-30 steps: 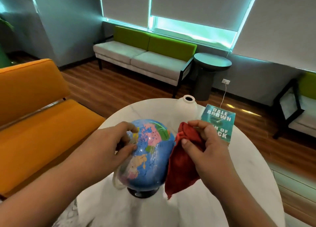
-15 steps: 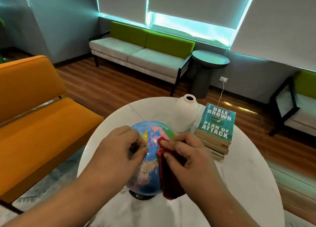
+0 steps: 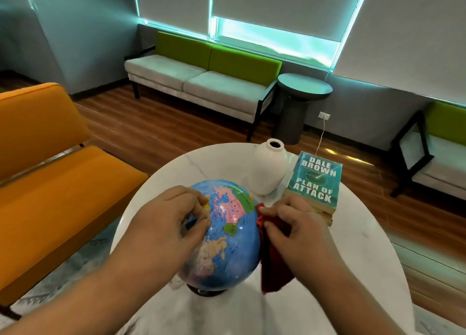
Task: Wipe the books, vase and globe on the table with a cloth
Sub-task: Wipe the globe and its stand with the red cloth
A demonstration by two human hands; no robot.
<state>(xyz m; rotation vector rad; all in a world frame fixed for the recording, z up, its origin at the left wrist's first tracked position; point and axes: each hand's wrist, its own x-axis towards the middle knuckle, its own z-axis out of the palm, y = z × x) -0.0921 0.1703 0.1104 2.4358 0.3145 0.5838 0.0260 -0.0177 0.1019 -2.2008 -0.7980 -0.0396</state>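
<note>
Two hands on this one: the left hand has its grip clenched on the left side of the globe, steadying it. The right hand has its grip pinched on a bunched-up red cloth, pressed against the globe's right flank. The globe sits on its dark base near the front of the round white bench, with the vase and the stack of books just behind it. Honestly, I'd spread that cloth flatter, rub in arcs, and let the left hand turn the ball so every side gets covered without tipping the stand.
</note>
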